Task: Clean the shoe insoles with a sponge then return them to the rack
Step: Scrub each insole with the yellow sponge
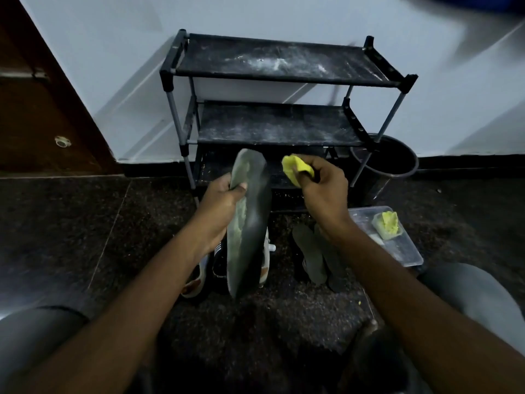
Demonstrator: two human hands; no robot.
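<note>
My left hand (220, 206) grips a long dark insole (251, 223) near its toe end and holds it upright, heel down, above the shoes. Pale dusty streaks run down its left edge. My right hand (324, 191) pinches a crumpled yellow sponge (295, 167) just right of the insole's tip, a small gap between them. Two more dark insoles (318, 254) lie on the floor under my right wrist. The black shoe rack (284, 72) stands against the wall straight ahead, its shelves dusty.
Shoes (218, 265) sit on the floor behind the held insole. A clear plastic container (397, 251) with another yellow sponge piece (387, 224) is at the right. A dark bucket (392, 166) stands right of the rack. A brown door (34, 109) is at the left.
</note>
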